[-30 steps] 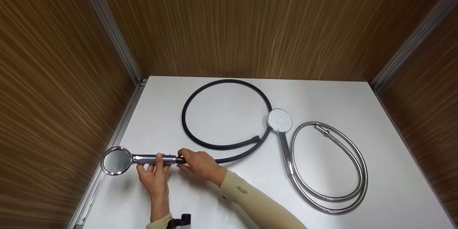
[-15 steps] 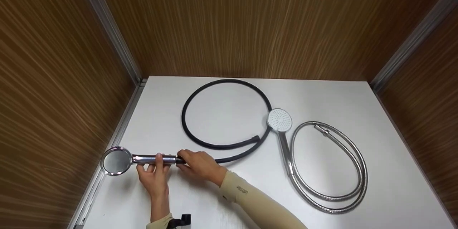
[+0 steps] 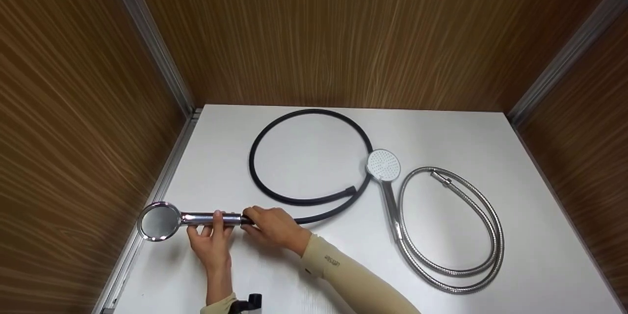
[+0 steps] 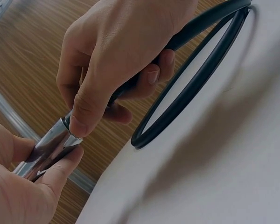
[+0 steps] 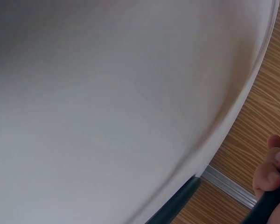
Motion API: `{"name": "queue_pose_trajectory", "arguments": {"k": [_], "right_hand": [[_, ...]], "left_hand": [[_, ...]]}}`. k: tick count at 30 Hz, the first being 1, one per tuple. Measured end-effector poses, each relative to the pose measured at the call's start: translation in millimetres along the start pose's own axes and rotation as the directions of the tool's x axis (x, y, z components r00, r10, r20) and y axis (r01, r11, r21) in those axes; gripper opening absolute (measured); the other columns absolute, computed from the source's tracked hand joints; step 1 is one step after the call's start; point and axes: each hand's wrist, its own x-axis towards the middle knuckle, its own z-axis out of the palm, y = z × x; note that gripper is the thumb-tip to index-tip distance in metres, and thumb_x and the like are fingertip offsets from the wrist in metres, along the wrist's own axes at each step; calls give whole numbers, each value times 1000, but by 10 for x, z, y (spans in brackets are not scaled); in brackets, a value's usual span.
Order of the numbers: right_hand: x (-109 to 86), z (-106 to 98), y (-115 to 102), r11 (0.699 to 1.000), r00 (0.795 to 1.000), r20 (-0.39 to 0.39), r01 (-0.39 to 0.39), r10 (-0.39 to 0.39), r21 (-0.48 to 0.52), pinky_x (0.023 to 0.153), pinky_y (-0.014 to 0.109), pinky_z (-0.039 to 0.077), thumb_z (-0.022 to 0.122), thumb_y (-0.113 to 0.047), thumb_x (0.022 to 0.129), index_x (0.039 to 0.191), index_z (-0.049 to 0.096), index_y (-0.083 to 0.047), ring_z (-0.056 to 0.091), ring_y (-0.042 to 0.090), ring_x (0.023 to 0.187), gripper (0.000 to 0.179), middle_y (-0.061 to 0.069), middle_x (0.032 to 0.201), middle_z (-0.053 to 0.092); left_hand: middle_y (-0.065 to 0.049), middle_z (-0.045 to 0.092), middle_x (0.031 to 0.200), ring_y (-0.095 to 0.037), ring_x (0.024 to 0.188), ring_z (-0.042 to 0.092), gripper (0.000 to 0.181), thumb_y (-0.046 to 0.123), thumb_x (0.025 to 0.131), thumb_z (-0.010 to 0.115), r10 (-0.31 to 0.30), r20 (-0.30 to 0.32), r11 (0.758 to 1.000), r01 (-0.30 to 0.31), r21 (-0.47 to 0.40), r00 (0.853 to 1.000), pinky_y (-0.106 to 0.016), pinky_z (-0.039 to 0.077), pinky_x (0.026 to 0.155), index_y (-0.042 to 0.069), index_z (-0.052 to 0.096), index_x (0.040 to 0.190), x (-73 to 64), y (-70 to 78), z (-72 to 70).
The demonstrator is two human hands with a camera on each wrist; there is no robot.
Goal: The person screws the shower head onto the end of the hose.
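A chrome hand shower [image 3: 159, 222] with a round head lies across the left hand [image 3: 213, 248], which holds its handle between thumb and fingers. Against the handle's right end, the right hand [image 3: 277, 225] grips the end of a black hose [image 3: 251, 157]. In the left wrist view, the right thumb and fingers wrap this hose where it meets the chrome handle [image 4: 46, 144]; the fingers cover much of the joint. The hose's other end [image 3: 350, 190] lies loose on the white tabletop. The right wrist view catches only some right-hand fingers [image 5: 270, 168] round the hose.
A second hand shower [image 3: 383, 165] with a white face rests over the black hose's loop. Its handle meets a coiled metal hose [image 3: 500, 240] on the right. Wood-grain walls [image 3: 319, 34] with metal corner rails enclose the tabletop [image 3: 314, 157] at the back and sides.
Both hands keep their hold in nearly the same place. The right hand's fingers shift very slightly at the joint; the other hand shower and hoses stay put.
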Motion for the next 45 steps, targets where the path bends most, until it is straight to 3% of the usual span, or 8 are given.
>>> {"name": "queue_pose_trajectory", "arguments": {"k": [11,28,35,45], "right_hand": [[-19,1,-11,1000,1000,-2,-20,20,11,63,25,54,60,-35,108,128,55,-10,57,8,68,32,-3,96,72],[-22,-13,2,1000,1000,-10,1,-1,13,61,26,52,60,-31,109,119,56,-11,55,9,68,23,-4,92,68],[-28,0,8,1000,1000,-8,23,-23,-19,63,25,53,56,-32,111,118,58,-11,53,9,68,22,-3,91,68],[-25,-15,19,999,1000,-13,27,-27,-17,62,25,53,55,-33,111,117,60,-11,55,10,68,23,-3,91,68]], "left_hand": [[-5,73,93,-14,89,76,45,-2,98,69,-2,-11,1000,2,-3,1000,-30,67,75,5,44,134,-5,1,3],[-6,73,91,-16,87,76,41,-2,97,70,-1,-19,1000,1,-22,1000,-30,67,74,6,46,129,-17,-6,17],[-4,74,93,-14,88,77,44,1,99,70,4,-10,1000,-4,28,1000,-29,67,73,5,44,134,-25,2,12],[-5,74,90,-15,86,76,42,-2,98,69,-6,-13,999,5,-31,1000,-30,67,73,3,44,131,-16,2,23]]}}
